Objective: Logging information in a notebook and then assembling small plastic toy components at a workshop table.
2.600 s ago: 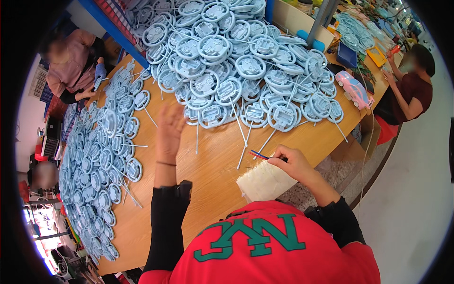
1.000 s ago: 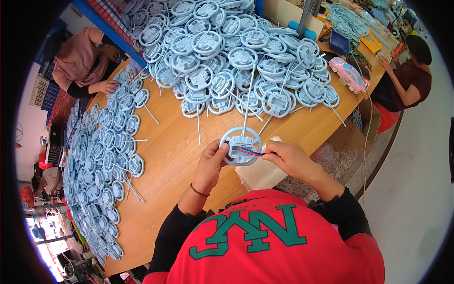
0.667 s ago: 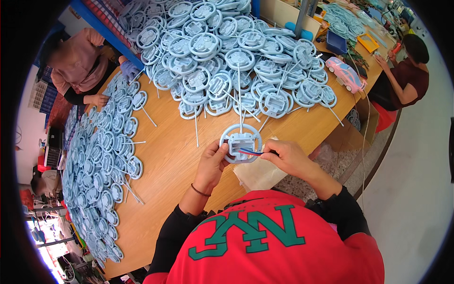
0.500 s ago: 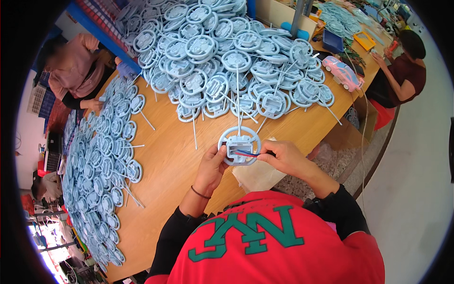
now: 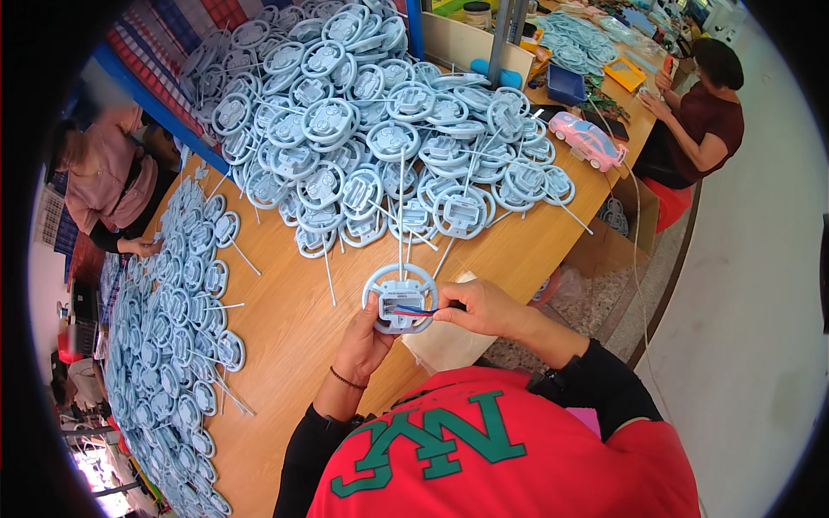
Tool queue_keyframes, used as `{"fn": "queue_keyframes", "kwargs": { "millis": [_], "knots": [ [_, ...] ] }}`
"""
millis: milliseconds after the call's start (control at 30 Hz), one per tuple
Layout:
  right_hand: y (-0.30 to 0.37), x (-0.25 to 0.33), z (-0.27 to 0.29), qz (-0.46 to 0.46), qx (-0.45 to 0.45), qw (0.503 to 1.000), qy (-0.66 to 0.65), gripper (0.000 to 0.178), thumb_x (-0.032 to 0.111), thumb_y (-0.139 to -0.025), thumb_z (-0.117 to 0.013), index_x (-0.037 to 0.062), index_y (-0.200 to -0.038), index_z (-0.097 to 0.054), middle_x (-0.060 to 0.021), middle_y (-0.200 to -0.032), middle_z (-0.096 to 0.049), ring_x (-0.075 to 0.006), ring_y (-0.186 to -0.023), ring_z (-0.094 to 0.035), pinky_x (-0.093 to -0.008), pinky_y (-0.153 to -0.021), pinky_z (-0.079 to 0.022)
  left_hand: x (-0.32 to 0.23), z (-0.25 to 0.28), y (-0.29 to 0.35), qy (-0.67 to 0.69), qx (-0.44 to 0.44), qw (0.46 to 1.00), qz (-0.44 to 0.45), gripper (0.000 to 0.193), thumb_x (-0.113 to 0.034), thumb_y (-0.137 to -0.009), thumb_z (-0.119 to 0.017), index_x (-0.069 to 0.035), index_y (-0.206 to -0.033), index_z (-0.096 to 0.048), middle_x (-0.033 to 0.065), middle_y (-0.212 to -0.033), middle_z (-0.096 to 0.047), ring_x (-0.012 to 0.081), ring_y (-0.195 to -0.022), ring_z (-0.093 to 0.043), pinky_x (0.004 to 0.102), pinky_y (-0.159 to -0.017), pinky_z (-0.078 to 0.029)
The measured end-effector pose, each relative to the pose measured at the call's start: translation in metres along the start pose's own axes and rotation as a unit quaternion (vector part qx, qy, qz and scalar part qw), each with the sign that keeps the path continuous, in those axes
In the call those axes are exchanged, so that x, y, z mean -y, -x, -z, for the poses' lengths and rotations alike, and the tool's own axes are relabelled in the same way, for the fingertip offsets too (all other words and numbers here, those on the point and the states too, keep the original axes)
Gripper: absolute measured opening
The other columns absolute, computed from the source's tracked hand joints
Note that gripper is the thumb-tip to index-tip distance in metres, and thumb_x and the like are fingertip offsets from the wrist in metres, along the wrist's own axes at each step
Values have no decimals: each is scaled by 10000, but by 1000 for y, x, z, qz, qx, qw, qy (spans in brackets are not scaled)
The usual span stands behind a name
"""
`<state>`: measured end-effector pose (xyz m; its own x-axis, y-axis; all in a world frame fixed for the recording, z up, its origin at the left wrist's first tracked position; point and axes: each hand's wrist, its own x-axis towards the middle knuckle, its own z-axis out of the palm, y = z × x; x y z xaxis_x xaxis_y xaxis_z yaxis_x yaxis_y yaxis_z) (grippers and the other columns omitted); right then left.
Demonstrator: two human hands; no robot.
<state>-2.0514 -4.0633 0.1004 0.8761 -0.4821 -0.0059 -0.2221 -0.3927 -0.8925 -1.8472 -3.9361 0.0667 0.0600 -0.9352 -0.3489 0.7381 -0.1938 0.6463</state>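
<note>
A light blue toy steering wheel (image 5: 401, 289) with a long thin stem pointing away is in my left hand (image 5: 363, 344). My left thumb presses on the rim and the fingers pass underneath. The wheel's hub faces up and shows a rectangular recess. My right hand (image 5: 485, 309) pinches thin red and blue strands (image 5: 418, 312), apparently wires, at the right of the hub. Their far ends lie over the recess; how they are fixed is too small to tell.
A large heap of similar wheels (image 5: 328, 121) lies ahead, and another pile (image 5: 164, 345) covers the left side of the wooden table (image 5: 285, 345). A pink toy car (image 5: 587, 141) stands at the right edge. Co-workers sit at left (image 5: 112, 190) and far right (image 5: 712, 121).
The view has shifted, so the heaps appear lower and farther left. Both hands still hold the wheel and the red and blue strands, with little change between them.
</note>
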Motion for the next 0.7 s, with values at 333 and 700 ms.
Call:
{"fn": "queue_keyframes", "kwargs": {
  "millis": [333,700],
  "knots": [
    [-12,-13,-18,-26,22,998,52,198,248,-840,-659,77,-841,-561,-115,-702,-623,-315,-656,-616,-394,-580,-457,4,71,-5,-168,-100,981,-18,505,-436,-969,-483,-26,-1264,-482,112,-1201,-593,207,-1066,-601,362,-915,-497],
    [-1,-48,-4,-75,-50,996,-26,184,173,-861,-673,24,-845,-567,-54,-708,-605,-131,-624,-561,-289,-575,-438,-126,115,-61,-253,-128,935,-213,545,-266,-933,-577,-74,-1404,-383,139,-1374,-480,290,-1246,-467,399,-1049,-383]
  ]
}}
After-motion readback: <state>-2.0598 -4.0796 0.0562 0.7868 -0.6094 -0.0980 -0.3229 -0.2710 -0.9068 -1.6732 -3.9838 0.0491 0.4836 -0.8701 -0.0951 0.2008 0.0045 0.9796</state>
